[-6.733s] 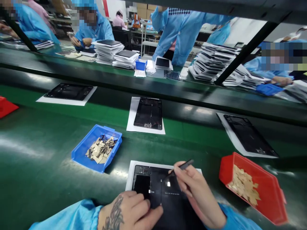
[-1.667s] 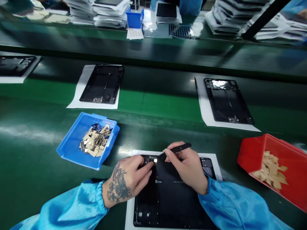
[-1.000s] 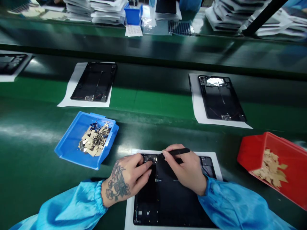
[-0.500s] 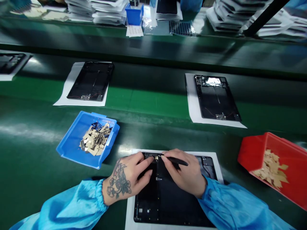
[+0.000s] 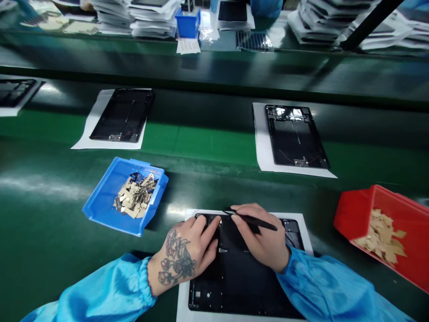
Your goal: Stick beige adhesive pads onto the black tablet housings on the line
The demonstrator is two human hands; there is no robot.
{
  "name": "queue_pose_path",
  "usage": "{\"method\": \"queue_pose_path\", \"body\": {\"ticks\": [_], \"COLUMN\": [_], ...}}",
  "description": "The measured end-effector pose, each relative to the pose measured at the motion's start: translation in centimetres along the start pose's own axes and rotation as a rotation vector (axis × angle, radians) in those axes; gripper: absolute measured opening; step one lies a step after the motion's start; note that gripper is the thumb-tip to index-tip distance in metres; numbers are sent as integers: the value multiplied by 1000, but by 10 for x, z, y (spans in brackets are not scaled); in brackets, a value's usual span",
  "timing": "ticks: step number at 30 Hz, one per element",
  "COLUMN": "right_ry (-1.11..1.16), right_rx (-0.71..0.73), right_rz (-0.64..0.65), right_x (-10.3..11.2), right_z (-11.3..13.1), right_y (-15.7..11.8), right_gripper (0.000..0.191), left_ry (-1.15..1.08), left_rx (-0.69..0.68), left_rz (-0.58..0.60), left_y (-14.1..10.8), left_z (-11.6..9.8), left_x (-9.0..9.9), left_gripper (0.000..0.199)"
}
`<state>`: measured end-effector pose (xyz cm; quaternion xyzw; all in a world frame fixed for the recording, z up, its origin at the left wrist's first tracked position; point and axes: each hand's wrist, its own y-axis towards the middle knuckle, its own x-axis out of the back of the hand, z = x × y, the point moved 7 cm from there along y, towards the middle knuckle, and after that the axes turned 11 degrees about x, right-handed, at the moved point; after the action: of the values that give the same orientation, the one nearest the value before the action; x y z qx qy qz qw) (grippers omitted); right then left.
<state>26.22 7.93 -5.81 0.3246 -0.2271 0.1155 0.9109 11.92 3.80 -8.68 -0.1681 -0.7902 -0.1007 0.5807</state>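
Right hand pinches slim black tweezers toward ten o'clock; left hand, outspread at nine, touches black rectangular tablet casing.

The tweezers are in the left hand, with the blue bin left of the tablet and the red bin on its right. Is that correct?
Not quite: the tweezers are in the right hand, as the head view shows. The blue bin is left of the tablet, the red bin right.
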Motion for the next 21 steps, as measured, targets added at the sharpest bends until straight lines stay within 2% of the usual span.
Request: {"method": "queue_pose_path", "body": {"ticks": [7,13,21], "right_ry": [219,290,382], "right_rx": [-242,-217,-151], "right_rz": [-49,-75,47], "right_x": [-4,-2,-15], "right_z": [-20,-15,-7], "right_y": [1,1,2], "right_gripper": [13,11,12], "left_ry": [87,-12,-102], "left_rx": [-1,-47,-55], "left_rz": [36,-3,-45], "left_y": [-1,-5,-6], "left_z": [-4,-2,0], "left_x": [-6,0,9], "left_gripper": [52,46,35]}}
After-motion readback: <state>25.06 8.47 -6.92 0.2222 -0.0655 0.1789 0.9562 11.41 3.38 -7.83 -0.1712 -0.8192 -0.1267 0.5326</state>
